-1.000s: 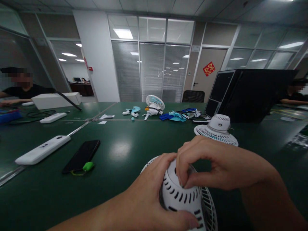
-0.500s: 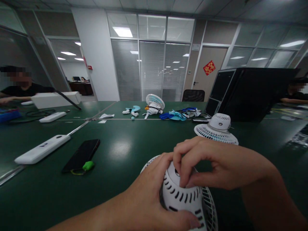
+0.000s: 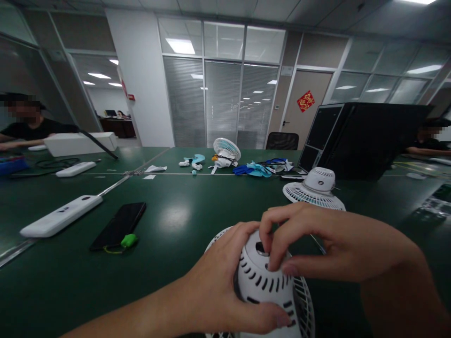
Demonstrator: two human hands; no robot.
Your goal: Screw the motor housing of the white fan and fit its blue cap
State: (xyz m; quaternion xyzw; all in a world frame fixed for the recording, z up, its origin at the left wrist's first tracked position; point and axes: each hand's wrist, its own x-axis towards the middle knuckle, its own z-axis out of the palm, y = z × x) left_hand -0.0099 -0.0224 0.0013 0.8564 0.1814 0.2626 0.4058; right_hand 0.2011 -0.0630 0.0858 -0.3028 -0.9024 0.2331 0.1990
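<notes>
While the left hand wraps around the near side of the fan, its palm lies against the vented white motor housing, its thumb curls under the lower vents and its fingers hook over the top edge. The forearm runs in from the lower left, low over the table. The right hand comes in from the right with the wrist raised and the knuckles arched; its thumb and first fingers are pinched together on the crown of the housing, just by a small dark opening there, and the other fingers curl loosely above. What, if anything, sits between those fingertips cannot be made out. Both hands are closed on the fan, neither spread.

The fan lies face down at the near edge of the table, directly below the camera, its grille flaring out beneath the housing on the right.

A second fan lies face down just beyond the right hand, apart from it. To the left rest a phone with a green tag and, further left, a white bar. A third fan stands upright at the far side among blue and white parts. A black case stands at the right. Other people sit at the far left and far right.
</notes>
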